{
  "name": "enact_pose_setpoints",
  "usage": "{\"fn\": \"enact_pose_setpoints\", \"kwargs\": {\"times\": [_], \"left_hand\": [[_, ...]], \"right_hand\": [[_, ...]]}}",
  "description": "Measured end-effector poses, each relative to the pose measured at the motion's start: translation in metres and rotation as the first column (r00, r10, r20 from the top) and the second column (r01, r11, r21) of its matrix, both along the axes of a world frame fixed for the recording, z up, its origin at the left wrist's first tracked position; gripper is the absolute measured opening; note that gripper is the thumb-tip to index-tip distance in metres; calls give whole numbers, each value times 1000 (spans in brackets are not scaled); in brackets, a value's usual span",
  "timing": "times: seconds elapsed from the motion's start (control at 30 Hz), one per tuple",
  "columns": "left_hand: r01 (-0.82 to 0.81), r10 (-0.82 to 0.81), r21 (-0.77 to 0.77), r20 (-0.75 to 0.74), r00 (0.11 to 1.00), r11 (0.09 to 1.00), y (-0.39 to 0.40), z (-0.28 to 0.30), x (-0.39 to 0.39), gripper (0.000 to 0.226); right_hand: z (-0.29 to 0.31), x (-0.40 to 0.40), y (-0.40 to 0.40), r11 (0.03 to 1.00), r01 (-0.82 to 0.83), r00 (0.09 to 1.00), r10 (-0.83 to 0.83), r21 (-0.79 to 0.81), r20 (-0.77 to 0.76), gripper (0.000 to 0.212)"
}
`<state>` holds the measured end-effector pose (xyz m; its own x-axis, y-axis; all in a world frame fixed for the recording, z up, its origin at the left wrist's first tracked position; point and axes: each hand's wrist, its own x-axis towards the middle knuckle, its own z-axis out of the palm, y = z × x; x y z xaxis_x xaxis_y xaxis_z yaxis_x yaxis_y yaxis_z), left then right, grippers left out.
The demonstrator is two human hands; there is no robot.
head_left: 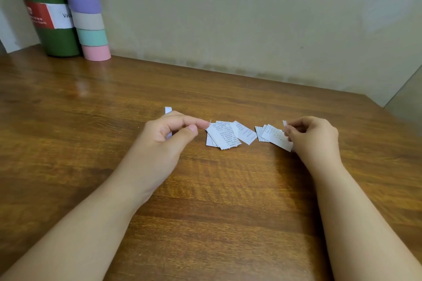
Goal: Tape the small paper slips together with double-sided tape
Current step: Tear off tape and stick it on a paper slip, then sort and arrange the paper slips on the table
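judging from how the paper slips lie, the task is only partly done, and i cannot tell how many pieces are already joined. the larger pile of slips (225,136) rests on the wooden table (205,201) between the two hands, several printed pieces overlapping in a loose fan. a smaller pile of slips (268,134) lies just beside it to the right, and its lowest slip reaches under the right hand. whether the slips in each pile are stuck or only stacked is not visible.

the left hand (164,137) hovers just left of the larger pile, with thumb and index finger closed on a very small white bit at the pile's edge; it looks like a tape piece or its backing, but it is too small to be sure. a white strip (168,110) stands up behind this hand and shows again under the palm, so the curled fingers probably hold it. the right hand (312,137) has its fingers curled and pinches a small white tab (284,123) near the smaller pile, touching the slip below.

i think what is left is to put tape on the loose slips and press them together.
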<state>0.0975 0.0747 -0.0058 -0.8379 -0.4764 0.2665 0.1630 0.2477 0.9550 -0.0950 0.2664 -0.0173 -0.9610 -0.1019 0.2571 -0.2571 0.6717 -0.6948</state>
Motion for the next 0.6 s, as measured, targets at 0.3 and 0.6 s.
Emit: {"fn": "enact_pose_setpoints", "kwargs": {"times": [0.3, 0.6], "left_hand": [[-26, 26, -31, 4, 1000, 999, -1, 0, 1, 31], [-18, 19, -44, 10, 1000, 999, -2, -1, 1, 31]], "right_hand": [[4, 5, -1, 994, 23, 998, -30, -108, -61, 28], [-1, -5, 4, 922, 92, 995, -71, -376, 69, 2]]}}
